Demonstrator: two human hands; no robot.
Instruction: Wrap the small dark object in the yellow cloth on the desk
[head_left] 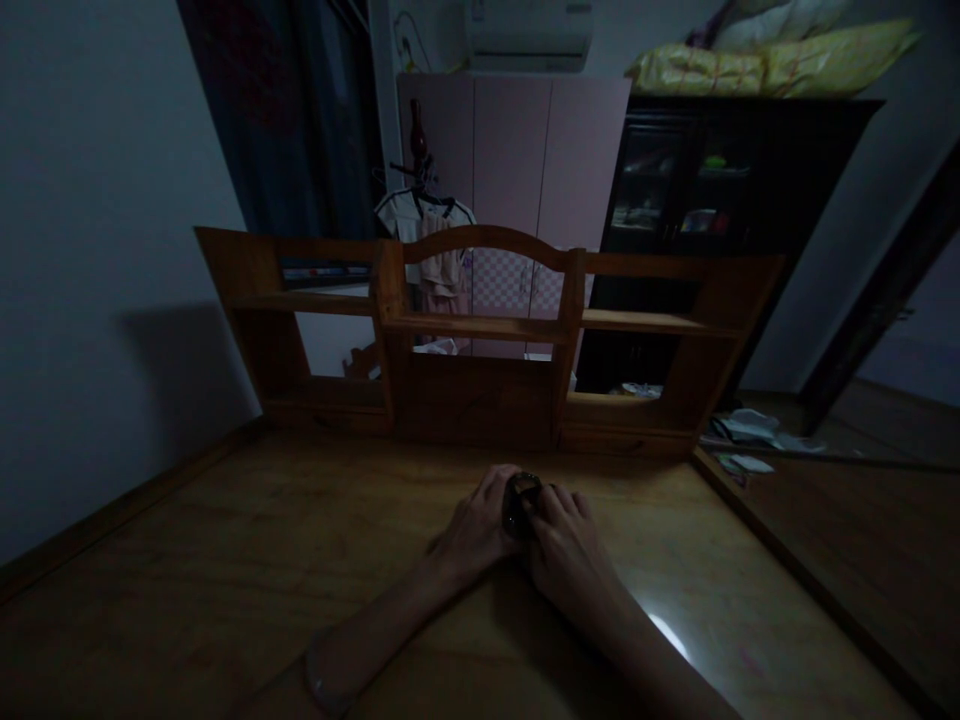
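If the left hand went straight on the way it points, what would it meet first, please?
Most likely the dark object the left hand is touching, then perhaps the right hand on its other side; depth is unclear in dim light.

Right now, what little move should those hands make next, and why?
Maybe steady the small dark thing with the left hand and lift the right hand slightly, because both hands close around it and cover much of it in this dim light.

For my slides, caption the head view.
Left hand and right hand hold a small dark object at a wooden table backed by shelves.
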